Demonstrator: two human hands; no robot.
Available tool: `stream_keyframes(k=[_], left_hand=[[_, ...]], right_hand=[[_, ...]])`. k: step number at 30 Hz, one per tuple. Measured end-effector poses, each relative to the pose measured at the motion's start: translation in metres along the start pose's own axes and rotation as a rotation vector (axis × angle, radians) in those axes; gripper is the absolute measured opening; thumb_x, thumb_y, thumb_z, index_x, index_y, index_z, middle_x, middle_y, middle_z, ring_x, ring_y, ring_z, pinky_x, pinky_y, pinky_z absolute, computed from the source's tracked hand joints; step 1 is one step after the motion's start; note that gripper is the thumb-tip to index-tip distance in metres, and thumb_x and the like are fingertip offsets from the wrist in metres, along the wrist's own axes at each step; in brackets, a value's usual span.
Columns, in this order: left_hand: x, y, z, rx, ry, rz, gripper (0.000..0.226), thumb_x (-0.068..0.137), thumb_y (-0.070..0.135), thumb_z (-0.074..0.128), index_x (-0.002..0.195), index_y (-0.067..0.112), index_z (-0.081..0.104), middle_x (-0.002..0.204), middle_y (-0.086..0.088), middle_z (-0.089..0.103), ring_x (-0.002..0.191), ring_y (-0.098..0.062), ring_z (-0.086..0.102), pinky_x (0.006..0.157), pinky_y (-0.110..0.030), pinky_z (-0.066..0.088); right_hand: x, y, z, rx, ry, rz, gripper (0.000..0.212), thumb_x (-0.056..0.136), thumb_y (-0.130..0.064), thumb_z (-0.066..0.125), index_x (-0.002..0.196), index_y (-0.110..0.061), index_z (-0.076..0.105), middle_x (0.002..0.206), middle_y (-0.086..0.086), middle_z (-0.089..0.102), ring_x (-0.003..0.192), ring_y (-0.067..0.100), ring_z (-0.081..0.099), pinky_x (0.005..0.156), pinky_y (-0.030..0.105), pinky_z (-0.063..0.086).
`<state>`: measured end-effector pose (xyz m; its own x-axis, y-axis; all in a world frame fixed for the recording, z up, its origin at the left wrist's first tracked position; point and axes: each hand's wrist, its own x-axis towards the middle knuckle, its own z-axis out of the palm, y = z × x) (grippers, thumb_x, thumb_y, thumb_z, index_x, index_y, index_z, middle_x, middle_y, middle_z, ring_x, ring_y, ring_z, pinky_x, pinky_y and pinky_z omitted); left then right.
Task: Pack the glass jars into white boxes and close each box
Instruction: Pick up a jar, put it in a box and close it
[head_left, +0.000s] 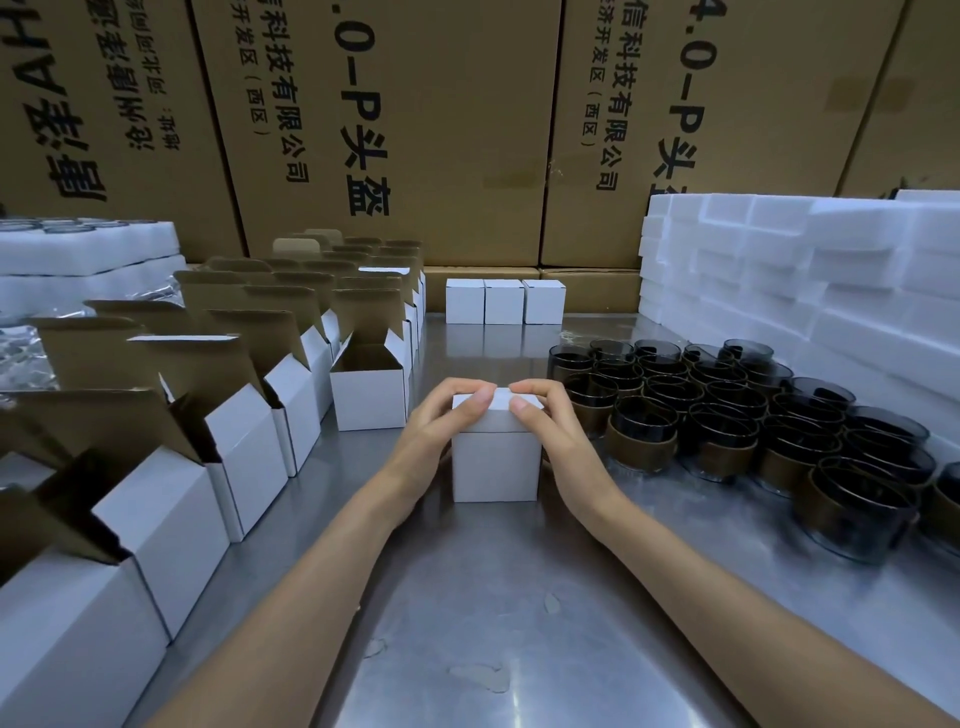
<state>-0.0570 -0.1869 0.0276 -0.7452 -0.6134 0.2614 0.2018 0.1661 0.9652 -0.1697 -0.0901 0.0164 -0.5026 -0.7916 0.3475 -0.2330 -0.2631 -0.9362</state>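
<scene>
White box (493, 462) stands upright on a steel table (467, 597), its lid folded down flat on top. Both hands clasp the box's upper edge: the left hand (441, 421) curls round the left side with its thumb on the lid, the right hand (545, 421) curls round the right side with its thumb on the lid. Right of the box, close by, stands a cluster of dark glass jars (727, 415). Left of the box run rows of open boxes (249, 415) with flaps raised. Behind the box, well apart, three closed boxes (504, 301) sit side by side. Beyond the jars, white foam blocks (805, 270) are stacked, and brown cartons (441, 130) rise at the back
</scene>
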Motion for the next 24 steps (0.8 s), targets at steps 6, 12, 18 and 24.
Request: stream_keyframes(k=[6, 12, 18, 24], left_hand=[[0.001, -0.004, -0.002, 0.026, -0.016, -0.021, 0.035, 0.071, 0.037, 0.063, 0.104, 0.024, 0.063, 0.108, 0.002, 0.064, 0.105, -0.017, 0.06, 0.089, -0.031, 0.047], [-0.001, -0.003, -0.001, -0.054, -0.068, -0.092, 0.044, 0.067, 0.028, 0.064, 0.11, 0.03, 0.059, 0.119, 0.0, 0.058, 0.118, -0.024, 0.053, 0.102, -0.038, 0.04], [-0.002, -0.011, -0.005, 0.18, -0.151, -0.051, 0.097, 0.067, 0.031, 0.084, 0.141, 0.043, 0.023, 0.122, 0.029, 0.035, 0.097, 0.027, 0.046, 0.079, -0.005, 0.044], [-0.002, -0.015, 0.005, 0.26, 0.114, 0.049, 0.109, 0.059, 0.015, 0.091, 0.144, 0.032, 0.025, 0.138, 0.006, 0.041, 0.119, -0.003, 0.047, 0.087, -0.015, 0.05]], right_hand=[[-0.002, -0.003, 0.001, -0.022, -0.017, 0.022, 0.016, 0.087, -0.026, 0.056, 0.102, -0.027, 0.049, 0.128, 0.012, 0.046, 0.12, 0.022, 0.046, 0.099, 0.035, 0.039], [-0.006, -0.009, 0.006, -0.056, -0.014, 0.029, 0.027, 0.081, -0.023, 0.05, 0.108, -0.021, 0.052, 0.128, 0.007, 0.042, 0.116, 0.005, 0.04, 0.092, 0.012, 0.033], [-0.009, -0.006, 0.004, -0.134, -0.031, 0.017, 0.027, 0.097, -0.022, 0.049, 0.123, -0.021, 0.053, 0.133, 0.002, 0.042, 0.115, -0.007, 0.04, 0.093, 0.006, 0.034], [-0.01, -0.011, 0.005, -0.436, 0.123, -0.098, 0.052, 0.077, -0.041, 0.074, 0.122, -0.032, 0.05, 0.126, -0.011, 0.05, 0.111, -0.003, 0.047, 0.088, 0.012, 0.04]])
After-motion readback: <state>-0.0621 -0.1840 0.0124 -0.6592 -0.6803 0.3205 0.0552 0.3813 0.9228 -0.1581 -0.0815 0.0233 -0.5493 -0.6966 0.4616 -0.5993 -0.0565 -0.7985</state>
